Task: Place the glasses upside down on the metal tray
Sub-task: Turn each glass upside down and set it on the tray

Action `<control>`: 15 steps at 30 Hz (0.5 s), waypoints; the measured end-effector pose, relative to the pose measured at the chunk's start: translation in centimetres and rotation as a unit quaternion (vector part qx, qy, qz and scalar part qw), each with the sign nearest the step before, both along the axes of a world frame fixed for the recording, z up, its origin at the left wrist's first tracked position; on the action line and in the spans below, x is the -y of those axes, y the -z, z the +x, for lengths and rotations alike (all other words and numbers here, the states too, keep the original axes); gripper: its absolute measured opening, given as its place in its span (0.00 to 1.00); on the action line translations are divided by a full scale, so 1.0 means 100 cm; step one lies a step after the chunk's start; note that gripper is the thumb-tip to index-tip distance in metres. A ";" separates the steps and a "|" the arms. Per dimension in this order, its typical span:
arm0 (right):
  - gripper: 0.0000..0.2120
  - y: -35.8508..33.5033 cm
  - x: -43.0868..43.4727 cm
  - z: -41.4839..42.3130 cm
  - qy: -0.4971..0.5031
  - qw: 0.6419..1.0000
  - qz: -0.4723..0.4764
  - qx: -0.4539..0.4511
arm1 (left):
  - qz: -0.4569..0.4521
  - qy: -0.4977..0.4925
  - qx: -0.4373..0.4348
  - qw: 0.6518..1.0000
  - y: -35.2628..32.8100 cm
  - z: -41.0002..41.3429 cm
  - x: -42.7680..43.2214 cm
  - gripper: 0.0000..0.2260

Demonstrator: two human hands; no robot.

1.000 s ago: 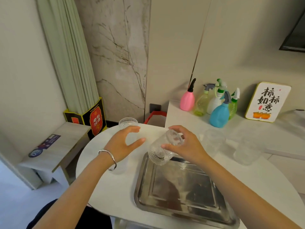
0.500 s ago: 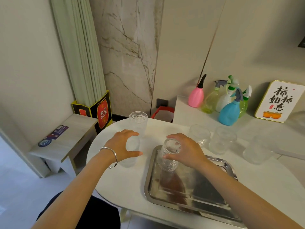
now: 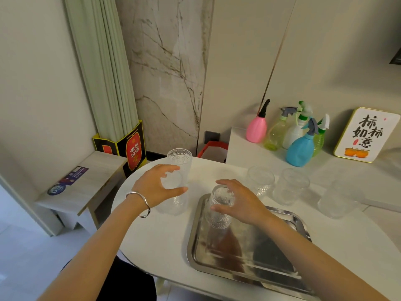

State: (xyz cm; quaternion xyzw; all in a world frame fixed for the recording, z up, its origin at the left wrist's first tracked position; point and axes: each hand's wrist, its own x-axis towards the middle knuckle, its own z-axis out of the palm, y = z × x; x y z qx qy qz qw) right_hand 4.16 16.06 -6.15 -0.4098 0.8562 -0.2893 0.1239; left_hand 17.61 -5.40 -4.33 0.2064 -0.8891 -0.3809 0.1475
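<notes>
Left side first: your left hand (image 3: 155, 187) is curled round the upright glass (image 3: 176, 181) standing on the bench (image 3: 156, 240), just left of the metal tray (image 3: 249, 266). Fingers (image 3: 168, 168) arc over the far side, thumb across the near side, at mid-height. Whether they already press the wall or only cup it, I cannot tell. Likely reason for the reach: this glass is the closest one to the tray, so it is the natural next pick.

Centre: the inverted glass (image 3: 218, 210) sits in the tray's near-left corner, base up, mouth down on the metal. Corner placement looks deliberate, leaving the rest of the tray free.

Your right hand (image 3: 240, 204) covers that glass from the right, fingers spread loosely over base and side, thumb at the front. It reads as steadying or letting go, not a firm grip.

Right: three more glasses (image 3: 290, 187) stand upright on the bench beyond the tray, well apart from both hands. Spray bottles (image 3: 300, 148) on the ledge behind play no part.

Judgement: one done, four to go.
</notes>
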 end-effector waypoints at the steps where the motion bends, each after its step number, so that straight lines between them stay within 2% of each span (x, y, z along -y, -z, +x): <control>1: 0.34 -0.004 -0.001 0.000 -0.003 1.000 -0.017 0.016 | 0.010 0.000 -0.016 1.000 -0.007 -0.001 -0.002 0.28; 5: 0.30 -0.031 -0.001 0.004 0.005 0.985 -0.136 0.109 | 0.031 -0.002 -0.100 0.994 -0.039 -0.008 -0.013 0.24; 8: 0.29 -0.053 -0.004 0.004 -0.006 0.962 -0.186 0.200 | 0.085 -0.008 -0.167 0.982 -0.058 -0.020 -0.027 0.21; 12: 0.28 -0.066 -0.019 -0.001 0.014 0.895 -0.271 0.354 | 0.226 0.004 -0.223 0.948 -0.072 -0.041 -0.058 0.20; 15: 0.28 -0.071 -0.039 -0.013 0.048 0.860 -0.334 0.384 | 0.277 0.025 -0.233 0.932 -0.074 -0.059 -0.082 0.19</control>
